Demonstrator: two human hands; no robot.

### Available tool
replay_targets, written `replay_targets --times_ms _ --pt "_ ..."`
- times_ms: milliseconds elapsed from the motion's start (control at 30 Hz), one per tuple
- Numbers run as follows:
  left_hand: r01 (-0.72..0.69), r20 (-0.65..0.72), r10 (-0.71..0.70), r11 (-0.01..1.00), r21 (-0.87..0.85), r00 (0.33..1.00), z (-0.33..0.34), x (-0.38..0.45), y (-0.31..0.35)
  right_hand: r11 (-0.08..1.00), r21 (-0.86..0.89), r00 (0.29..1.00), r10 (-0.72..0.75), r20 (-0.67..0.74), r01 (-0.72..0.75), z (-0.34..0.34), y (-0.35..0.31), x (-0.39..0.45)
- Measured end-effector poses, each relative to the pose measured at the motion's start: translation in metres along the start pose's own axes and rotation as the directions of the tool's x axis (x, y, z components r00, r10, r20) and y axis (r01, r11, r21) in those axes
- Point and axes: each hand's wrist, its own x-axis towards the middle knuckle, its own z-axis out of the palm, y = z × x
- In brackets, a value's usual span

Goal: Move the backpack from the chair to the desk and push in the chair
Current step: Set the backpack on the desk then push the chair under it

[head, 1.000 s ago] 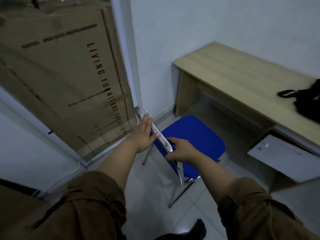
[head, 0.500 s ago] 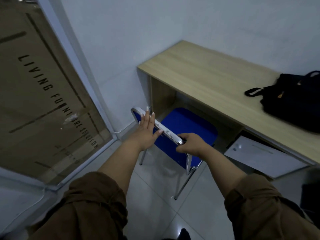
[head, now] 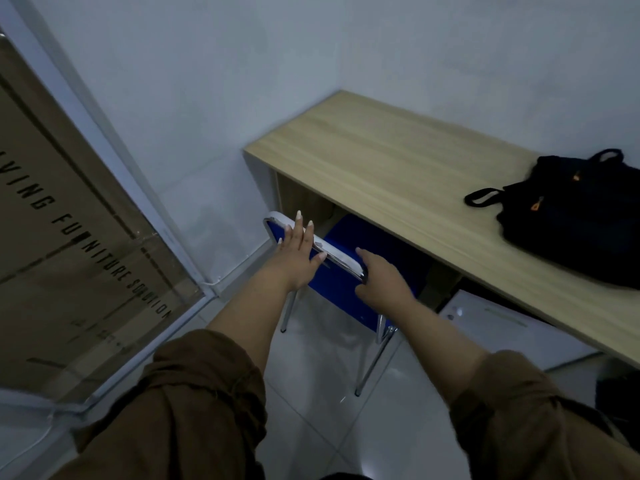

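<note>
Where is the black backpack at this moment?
In the head view the backpack lies on the right part of the wooden desk, near the wall, to the right of the blue chair that both hands are touching.

Person's arms, brown sleeves, bare hands.
Left sleeve (head: 194, 403) at 7 o'clock and right sleeve (head: 526, 420) at 5 o'clock: dark olive-brown loose fabric, bunched and creased near the elbows, forearms bare. Left hand (head: 298, 258) shows long pale nails; right hand (head: 381, 282) shows no rings.
</note>
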Motion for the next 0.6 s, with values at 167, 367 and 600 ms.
replay_targets --times_ms 167,367,600 --pt "0.076 -0.245 -0.028 0.979 0.189 0.969 0.014 0.002 0.006 0.862 -0.495 0.967 -0.209 -0.145 0.112 0.047 -0.005 -0.012" --pt "-0.025 -0.286 0.054 0.994 0.105 0.957 0.015 0.021 -0.003 0.819 -0.561 0.957 -0.246 -0.153 0.121 0.05 0.006 -0.004" --pt "-0.028 -0.242 0.036 0.999 0.037 0.97 0.0 0.068 0.009 0.839 -0.537 0.942 -0.244 -0.231 0.086 0.044 0.017 0.031"
